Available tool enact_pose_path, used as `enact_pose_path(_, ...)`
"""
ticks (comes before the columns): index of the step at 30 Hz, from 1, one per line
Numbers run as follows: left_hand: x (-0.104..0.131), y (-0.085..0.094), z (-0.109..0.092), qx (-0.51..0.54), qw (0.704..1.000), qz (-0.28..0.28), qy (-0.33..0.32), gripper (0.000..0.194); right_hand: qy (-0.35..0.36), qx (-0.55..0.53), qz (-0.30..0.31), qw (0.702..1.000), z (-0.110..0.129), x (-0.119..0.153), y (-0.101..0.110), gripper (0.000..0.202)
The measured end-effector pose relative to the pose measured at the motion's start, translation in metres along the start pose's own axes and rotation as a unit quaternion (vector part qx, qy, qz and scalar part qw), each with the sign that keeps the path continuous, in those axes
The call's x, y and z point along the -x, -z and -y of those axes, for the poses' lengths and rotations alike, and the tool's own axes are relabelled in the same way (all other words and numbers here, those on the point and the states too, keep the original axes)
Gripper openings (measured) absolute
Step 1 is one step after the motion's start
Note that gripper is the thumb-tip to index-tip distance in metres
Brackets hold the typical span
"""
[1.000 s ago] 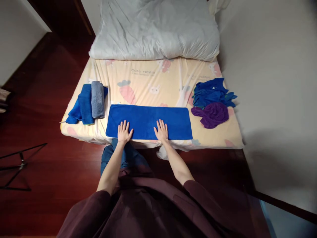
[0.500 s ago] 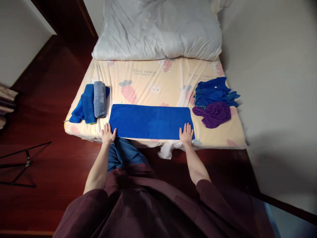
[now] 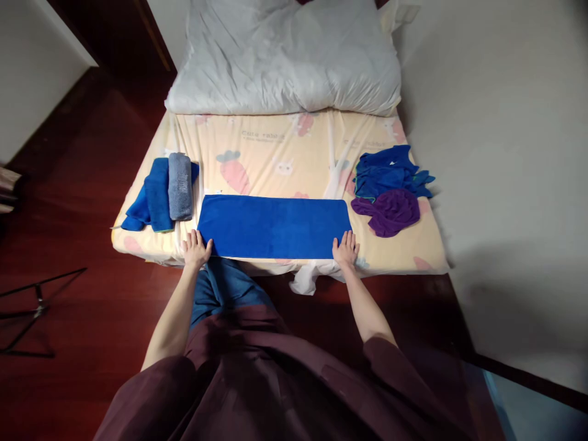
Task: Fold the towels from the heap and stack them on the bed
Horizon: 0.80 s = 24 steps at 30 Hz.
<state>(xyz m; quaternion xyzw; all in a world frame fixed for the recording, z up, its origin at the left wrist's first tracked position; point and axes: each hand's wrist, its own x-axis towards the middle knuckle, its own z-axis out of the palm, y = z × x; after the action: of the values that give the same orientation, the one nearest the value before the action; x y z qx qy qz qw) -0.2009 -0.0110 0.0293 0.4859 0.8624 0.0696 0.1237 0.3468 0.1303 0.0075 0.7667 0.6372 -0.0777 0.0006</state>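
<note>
Two near corners of a blue towel (image 3: 273,226) meet the left hand (image 3: 196,250) and right hand (image 3: 345,250), thumbs apart from fingers, probably straightening; next likely needs an even grip.

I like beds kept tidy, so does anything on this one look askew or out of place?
Yes: loose whitish material dangles over the near edge of the bed, which looks untidy. On the right, the purple cloth and blue pile lie crumpled, unlike the smooth blue cloth nearby. I see nothing spilled.
</note>
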Motion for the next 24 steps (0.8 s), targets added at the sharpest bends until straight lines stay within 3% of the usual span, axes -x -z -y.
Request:
enact_pose_path(4, -0.009, 0.005, -0.012, -0.019, 0.996, -0.038, -0.075, 0.078, 0.0, -0.014, -0.008, 1.0, 0.012, -0.011, 0.009, 0.071)
enact_pose_path(7, -0.025, 0.007, -0.03, -0.008, 0.992, 0.007, -0.126, 0.076, 0.031, -0.032, 0.003, 0.999, 0.029, -0.029, 0.016, 0.071)
enact_pose_path(11, -0.061, 0.007, -0.05, -0.009, 0.992, 0.054, -0.112, 0.076, 0.062, -0.041, 0.048, 0.996, 0.054, -0.066, 0.023, 0.071)
enact_pose_path(14, -0.099, 0.011, -0.056, -0.017, 0.992, 0.088, -0.095, 0.088, 0.05, -0.026, 0.109, 0.992, 0.064, -0.104, 0.027, 0.077)
enact_pose_path(16, -0.126, 0.016, -0.056, -0.03, 0.988, 0.12, -0.09, 0.108, 0.037, -0.012, 0.157, 0.987, 0.065, -0.132, 0.03, 0.094)
enact_pose_path(20, -0.174, 0.024, -0.064, -0.073, 0.976, 0.188, -0.079, 0.148, 0.015, 0.004, 0.221, 0.975, 0.062, -0.182, 0.03, 0.149)
enact_pose_path(24, -0.202, 0.02, -0.082, -0.108, 0.967, 0.226, -0.046, 0.162, 0.001, 0.031, 0.238, 0.971, 0.058, -0.21, 0.024, 0.169)
